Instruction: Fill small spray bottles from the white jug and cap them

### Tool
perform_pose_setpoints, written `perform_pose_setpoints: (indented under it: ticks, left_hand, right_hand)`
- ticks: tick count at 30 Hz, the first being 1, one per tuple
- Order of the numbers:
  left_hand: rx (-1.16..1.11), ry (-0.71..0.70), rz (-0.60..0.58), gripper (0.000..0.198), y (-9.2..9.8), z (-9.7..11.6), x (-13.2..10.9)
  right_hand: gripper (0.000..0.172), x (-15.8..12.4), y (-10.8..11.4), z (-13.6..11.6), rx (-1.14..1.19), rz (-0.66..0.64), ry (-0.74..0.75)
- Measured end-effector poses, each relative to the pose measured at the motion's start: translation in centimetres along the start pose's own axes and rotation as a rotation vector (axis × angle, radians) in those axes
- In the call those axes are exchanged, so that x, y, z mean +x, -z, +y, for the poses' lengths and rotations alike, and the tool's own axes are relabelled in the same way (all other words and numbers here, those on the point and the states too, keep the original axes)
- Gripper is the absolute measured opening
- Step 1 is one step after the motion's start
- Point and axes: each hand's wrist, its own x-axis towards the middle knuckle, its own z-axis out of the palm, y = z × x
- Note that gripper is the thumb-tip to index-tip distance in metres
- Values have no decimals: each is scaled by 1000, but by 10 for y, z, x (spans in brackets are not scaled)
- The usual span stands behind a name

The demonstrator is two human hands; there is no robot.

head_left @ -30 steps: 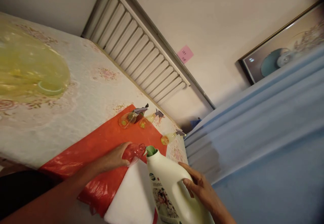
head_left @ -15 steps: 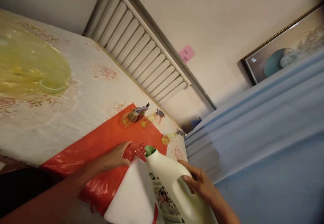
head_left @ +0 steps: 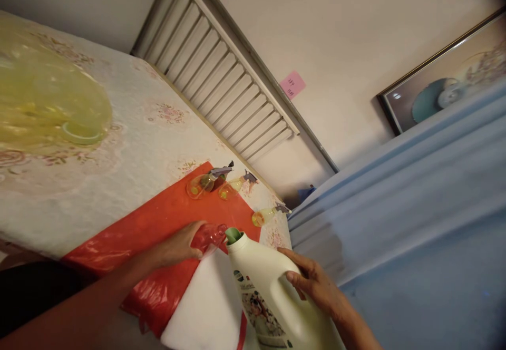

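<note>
My left hand (head_left: 179,245) is wrapped round a small clear bottle (head_left: 211,235) that rests on the red plastic sheet (head_left: 158,234). My right hand (head_left: 314,284) grips the handle of a big white jug (head_left: 269,292) with a green spout. The jug is tipped so that its spout touches the small bottle's open mouth. Under both lies a white cloth (head_left: 209,308). Three small spray bottles with yellow liquid stand beyond: one (head_left: 205,181) on the sheet, a second (head_left: 235,185) next to it, a third (head_left: 268,214) at the table's right edge.
The table wears a pale flowered cloth (head_left: 130,144). A yellow see-through cover (head_left: 43,107) sits at the far left. A white radiator (head_left: 221,81) runs along the wall with a pink note (head_left: 291,84) beside it. A blue curtain (head_left: 395,223) hangs close on the right.
The jug and my right hand have shifted very slightly; the view has drifted a little. My left hand and the small bottle stay where they were.
</note>
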Motion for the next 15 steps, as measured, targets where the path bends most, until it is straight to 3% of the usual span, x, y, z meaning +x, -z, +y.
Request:
perform_pose_setpoints:
  ticks: [15]
  left_hand:
    - [-11,22,-13,80,2,4,-2]
  right_hand:
    - [71,4,6,-12,-70,-23,-32]
